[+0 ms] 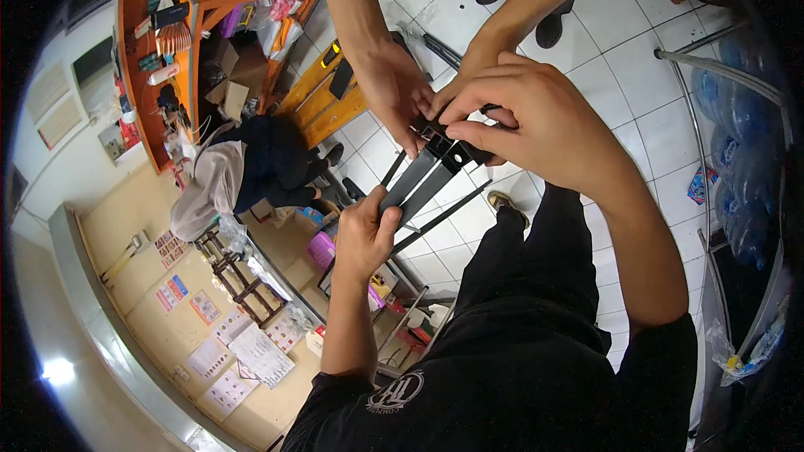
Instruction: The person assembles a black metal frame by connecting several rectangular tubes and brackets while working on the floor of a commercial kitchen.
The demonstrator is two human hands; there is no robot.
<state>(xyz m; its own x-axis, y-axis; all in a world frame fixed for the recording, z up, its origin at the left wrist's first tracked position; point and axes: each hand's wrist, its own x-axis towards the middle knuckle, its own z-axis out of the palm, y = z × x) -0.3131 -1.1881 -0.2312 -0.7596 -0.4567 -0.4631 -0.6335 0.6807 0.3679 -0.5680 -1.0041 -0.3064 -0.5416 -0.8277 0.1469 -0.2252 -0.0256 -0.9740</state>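
My left hand grips the near end of a pair of dark flat metal bars that run up and to the right. At their far end, my right hand pinches a small dark joint piece. A second person in an orange shirt stands opposite; that person's two hands hold the same far end, their fingers touching mine. What sits inside the joint is hidden by fingers.
White floor tiles lie below. A third person in dark clothes crouches at left beside an orange wooden shelf full of small items. Metal rack tubes and blue water bottles stand at right. More thin bars lie underneath.
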